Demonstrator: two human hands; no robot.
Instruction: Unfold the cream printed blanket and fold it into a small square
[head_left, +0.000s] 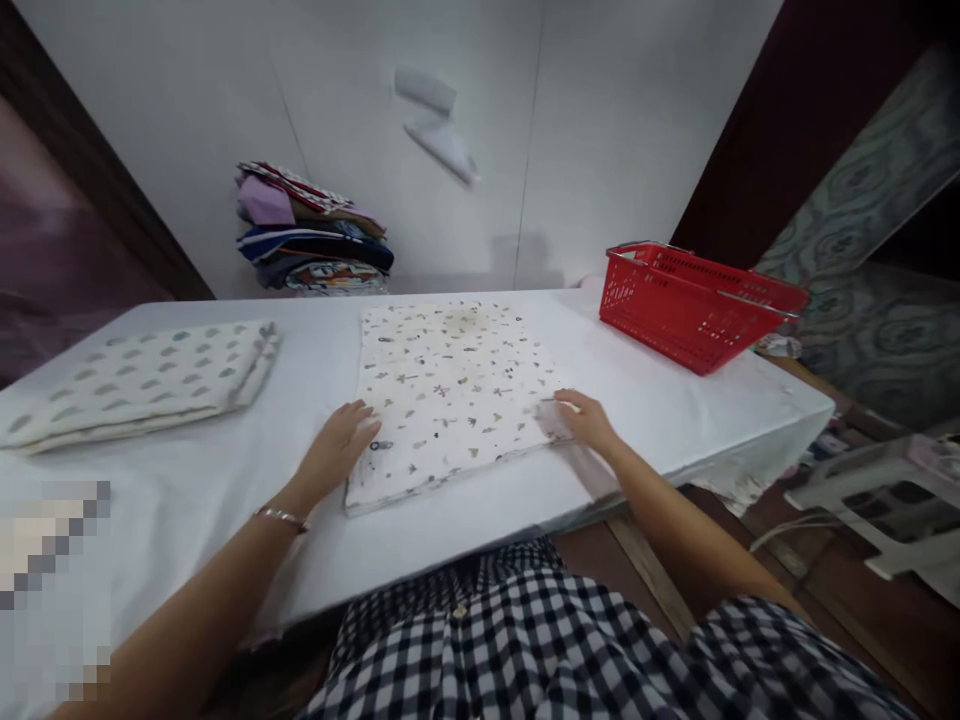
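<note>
A folded white cloth with small printed figures point(457, 390) lies flat on the white-covered table point(300, 540), in front of my body. My left hand point(341, 445) rests at the cloth's left edge, its fingers loosely stretched and nothing held in them. At the right edge of the same cloth is my right hand point(587, 420), fingers extended and touching the border, with no grip visible. The cloth looks layered along its near edge.
Another folded cloth with grey cloud shapes point(165, 375) lies at the table's left. A red plastic basket point(690, 305) stands at the back right. Stacked fabrics point(315, 235) sit beyond the back edge. A white plastic stool point(885, 500) is at the lower right.
</note>
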